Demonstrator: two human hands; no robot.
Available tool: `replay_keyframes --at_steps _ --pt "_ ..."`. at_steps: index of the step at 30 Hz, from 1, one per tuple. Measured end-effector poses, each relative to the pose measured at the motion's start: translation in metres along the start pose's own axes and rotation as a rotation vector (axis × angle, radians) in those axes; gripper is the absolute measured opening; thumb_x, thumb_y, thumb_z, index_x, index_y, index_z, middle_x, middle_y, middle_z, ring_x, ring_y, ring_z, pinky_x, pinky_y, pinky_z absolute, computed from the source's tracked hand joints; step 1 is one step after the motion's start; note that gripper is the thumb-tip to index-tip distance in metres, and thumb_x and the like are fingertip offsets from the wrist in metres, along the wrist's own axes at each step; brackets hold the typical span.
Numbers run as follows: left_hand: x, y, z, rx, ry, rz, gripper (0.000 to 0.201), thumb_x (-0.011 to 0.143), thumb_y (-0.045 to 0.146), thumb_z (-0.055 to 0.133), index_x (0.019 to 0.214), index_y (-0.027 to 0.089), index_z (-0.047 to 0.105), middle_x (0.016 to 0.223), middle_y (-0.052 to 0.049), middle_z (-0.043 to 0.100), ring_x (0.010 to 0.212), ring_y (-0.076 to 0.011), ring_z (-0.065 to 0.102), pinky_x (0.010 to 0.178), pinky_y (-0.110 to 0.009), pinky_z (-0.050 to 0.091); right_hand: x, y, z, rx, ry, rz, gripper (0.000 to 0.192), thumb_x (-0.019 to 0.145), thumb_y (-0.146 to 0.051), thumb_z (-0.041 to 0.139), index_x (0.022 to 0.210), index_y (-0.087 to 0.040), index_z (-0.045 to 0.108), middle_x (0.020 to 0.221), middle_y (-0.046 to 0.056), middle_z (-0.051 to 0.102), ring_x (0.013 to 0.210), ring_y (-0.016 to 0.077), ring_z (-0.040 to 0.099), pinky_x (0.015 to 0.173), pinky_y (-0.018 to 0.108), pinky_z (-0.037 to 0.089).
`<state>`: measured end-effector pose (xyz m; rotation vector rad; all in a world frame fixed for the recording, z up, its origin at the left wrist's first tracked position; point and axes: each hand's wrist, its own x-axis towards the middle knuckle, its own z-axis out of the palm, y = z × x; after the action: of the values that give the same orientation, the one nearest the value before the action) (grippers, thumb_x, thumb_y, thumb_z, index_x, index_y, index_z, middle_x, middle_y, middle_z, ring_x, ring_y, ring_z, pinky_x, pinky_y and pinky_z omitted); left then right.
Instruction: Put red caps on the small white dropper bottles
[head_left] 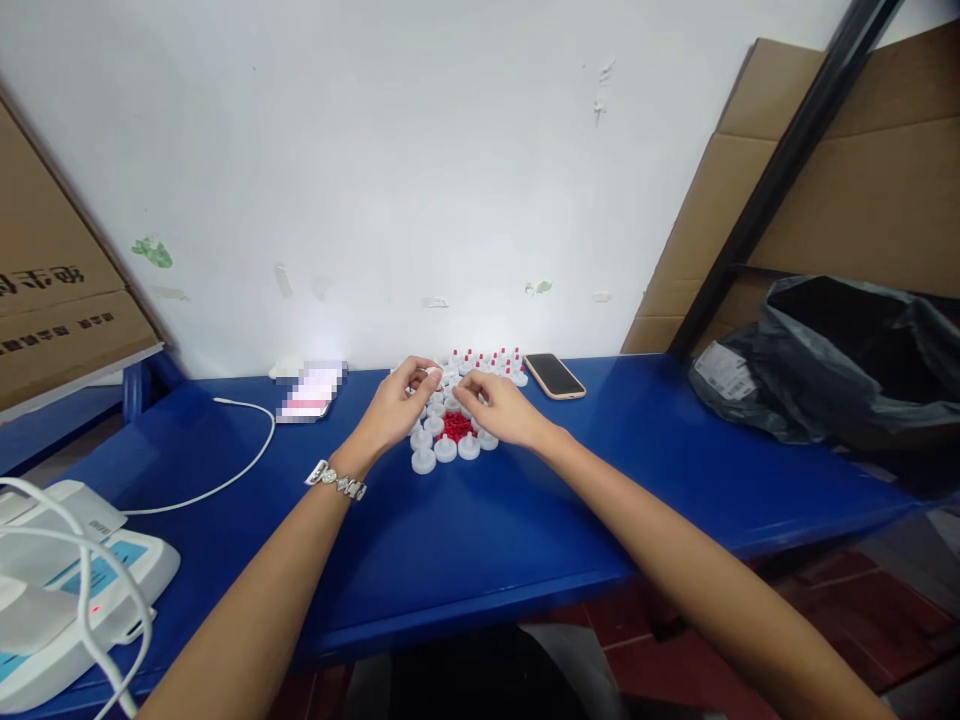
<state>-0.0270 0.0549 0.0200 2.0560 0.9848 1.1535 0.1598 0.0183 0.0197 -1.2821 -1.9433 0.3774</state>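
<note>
Left hand [394, 408]: fingertips pinch one small white plastic cap [433, 373], just left of the red pile.
Right hand [501, 408]: curled, palm down, over the heap of small red plastic pieces [455, 426]; grip unclear.
Ring: white round caps [445, 449] surround the red pile.
Right of pile: dark smartphone [554, 375] on the blue tabletop [465, 540].

**Little that reads clearly**

Far left, the cardboard box [60, 300] carries dark printed characters, seen mirrored or upside down, and they cannot be made out. On the right, the black bag [840, 370] has a white label [724, 372], print too small to read. Near left, the white device [82, 580] shows a blue panel, its text illegible.
</note>
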Motion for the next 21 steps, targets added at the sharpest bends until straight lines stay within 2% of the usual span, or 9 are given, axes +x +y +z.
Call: replay_keyframes --at_steps 3,6,9,11,13,16,21 --pt "-0.002 0.006 0.005 0.007 -0.043 0.031 0.034 0.093 0.049 0.053 0.108 0.019 0.059 0.086 -0.003 0.065 0.079 -0.017 0.061 0.067 -0.028 0.047 0.005 0.003 -0.005 0.271 0.051 0.035 0.028 0.093 -0.044 0.051 0.091 -0.018 0.06 0.073 0.0 0.064 0.068 0.0137 0.057 0.067 0.027 0.043" --pt "-0.003 0.015 0.011 -0.002 -0.064 0.049 0.036 0.093 0.05 0.053 0.112 0.019 0.058 0.092 -0.004 0.067 0.081 -0.0177 0.063 0.066 -0.028 0.047 0.011 0.007 -0.012 0.507 0.057 0.007 0.031 0.086 -0.049 0.061 0.09 -0.018 0.06 0.072 0.001 0.066 0.069 0.0139 0.061 0.068 0.027 0.045" --pt "0.0 0.023 0.014 0.041 -0.04 0.035 0.042 0.092 0.051 0.054 0.123 0.021 0.054 0.1 -0.006 0.069 0.088 -0.0195 0.064 0.066 -0.028 0.047 0.021 0.015 -0.026 0.56 0.116 0.009 0.03 0.082 -0.046 0.067 0.086 -0.017 0.061 0.073 0.002 0.068 0.067 0.013 0.061 0.066 0.026 0.046" --pt "0.006 0.027 0.014 0.088 -0.001 0.022 0.043 0.092 0.051 0.054 0.124 0.021 0.054 0.108 -0.007 0.069 0.095 -0.0207 0.064 0.069 -0.029 0.048 0.031 0.025 -0.036 0.468 0.178 0.011 0.024 0.083 -0.04 0.066 0.085 -0.016 0.063 0.073 0.002 0.069 0.065 0.0124 0.06 0.065 0.025 0.045" --pt "0.013 0.028 0.014 0.155 0.026 0.02 0.038 0.093 0.051 0.052 0.114 0.021 0.059 0.109 -0.007 0.069 0.095 -0.0211 0.064 0.072 -0.031 0.048 0.043 0.038 -0.042 0.281 0.189 0.028 0.016 0.083 -0.031 0.064 0.083 -0.015 0.065 0.073 0.003 0.07 0.065 0.0124 0.06 0.063 0.024 0.044" --pt "0.02 0.023 0.016 0.262 0.043 0.039 0.033 0.093 0.049 0.051 0.099 0.02 0.064 0.1 -0.006 0.07 0.087 -0.0205 0.064 0.074 -0.033 0.048 0.059 0.055 -0.041 -0.016 0.086 0.073 0.01 0.081 -0.021 0.061 0.084 -0.015 0.069 0.077 0.004 0.072 0.069 0.0132 0.062 0.064 0.024 0.043" --pt "0.014 0.001 0.02 0.366 0.084 0.041 0.03 0.094 0.046 0.048 0.096 0.02 0.064 0.1 -0.006 0.069 0.088 -0.0217 0.063 0.074 -0.035 0.047 0.071 0.059 -0.022 -0.381 -0.061 0.092 0.014 0.082 -0.023 0.06 0.085 -0.018 0.073 0.086 0.005 0.075 0.078 0.0163 0.064 0.068 0.025 0.042"
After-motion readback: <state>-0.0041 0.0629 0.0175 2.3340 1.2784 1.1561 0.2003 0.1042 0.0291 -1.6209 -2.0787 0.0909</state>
